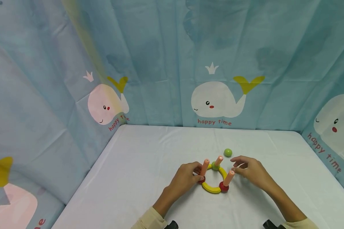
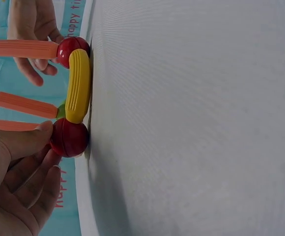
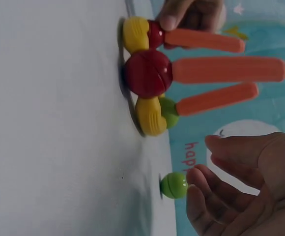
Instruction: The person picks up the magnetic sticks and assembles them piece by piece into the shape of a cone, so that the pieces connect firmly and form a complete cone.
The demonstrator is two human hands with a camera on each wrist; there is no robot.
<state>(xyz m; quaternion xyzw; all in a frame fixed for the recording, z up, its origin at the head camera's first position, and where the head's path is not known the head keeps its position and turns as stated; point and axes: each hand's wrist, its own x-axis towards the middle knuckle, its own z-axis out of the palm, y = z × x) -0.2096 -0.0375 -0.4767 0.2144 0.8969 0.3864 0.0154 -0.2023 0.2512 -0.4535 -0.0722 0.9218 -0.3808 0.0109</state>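
A ring of yellow curved pieces [image 1: 211, 189], joined by ball connectors, lies on the table with three upright orange rods. My left hand [image 1: 184, 176] pinches the left red ball [image 2: 70, 138] between thumb and fingers, close to its orange rod [image 1: 204, 167]. At the ring's front right is another red ball [image 1: 224, 187] with a slightly tilted orange rod [image 1: 229, 178]. A green ball [image 1: 215, 165] at the back bears the third orange rod [image 1: 218, 160]. My right hand [image 1: 253, 171] hovers right of the ring, fingers loosely bent, holding nothing.
A loose green ball [image 1: 227, 152] sits on the table behind the ring, near my right fingertips. White cloth covers the table [image 1: 137, 165]. Blue curtains [image 1: 160, 63] printed with whales stand along the table's back and sides.
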